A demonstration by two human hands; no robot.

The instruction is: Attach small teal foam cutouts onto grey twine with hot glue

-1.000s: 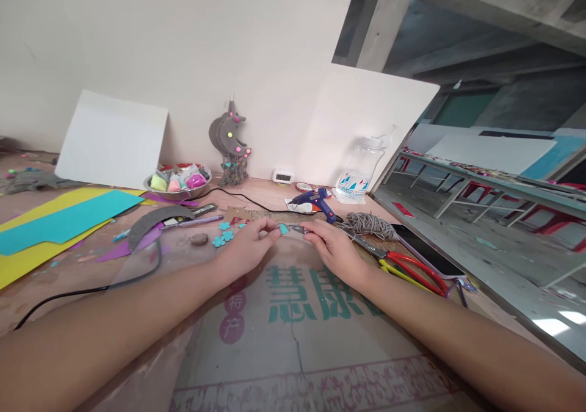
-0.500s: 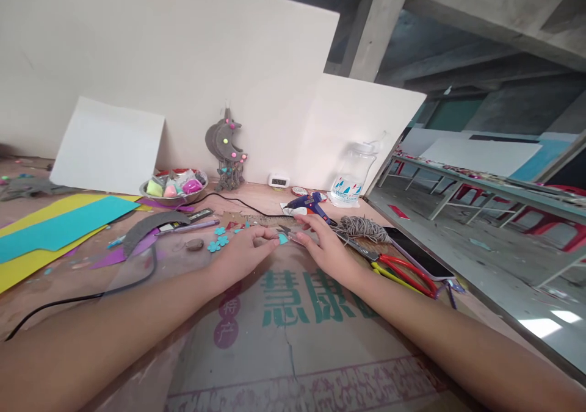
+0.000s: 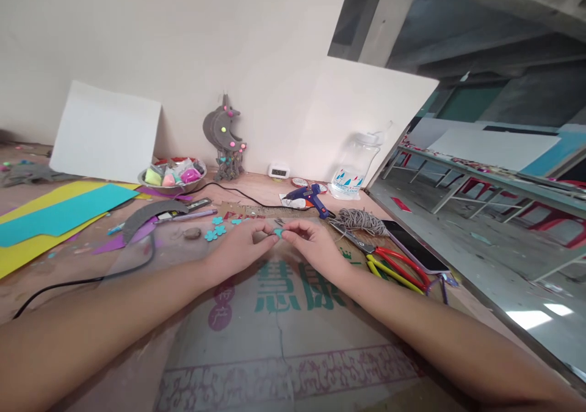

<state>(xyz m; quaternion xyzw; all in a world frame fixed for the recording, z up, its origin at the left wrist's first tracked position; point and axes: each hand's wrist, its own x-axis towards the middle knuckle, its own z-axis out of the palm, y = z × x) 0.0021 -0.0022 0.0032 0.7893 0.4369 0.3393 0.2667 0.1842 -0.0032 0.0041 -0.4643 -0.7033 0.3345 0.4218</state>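
Observation:
A small teal piece, perhaps foam or felt, is pinched between the fingertips of both my hands. My left hand is closed on its left side, thumb against forefinger. From the right, my right hand grips it too, its fingertips nearly meeting those of the left. Just left of my left hand lie several teal flower cut-outs. A dark pointed metal tip shows behind the fingers; the rest of that tool is hidden. Beneath my hands is a printed cardboard sheet under a clear film.
A blue glue gun, grey yarn, red-handled scissors and a phone lie to the right. Teal sheet and a bowl of coloured clay are left. A grey moon ornament hangs behind, near a plastic jug.
My right hand has moved left and closed its raised fingers onto the teal piece beside my left fingertips. The view has shifted slightly.

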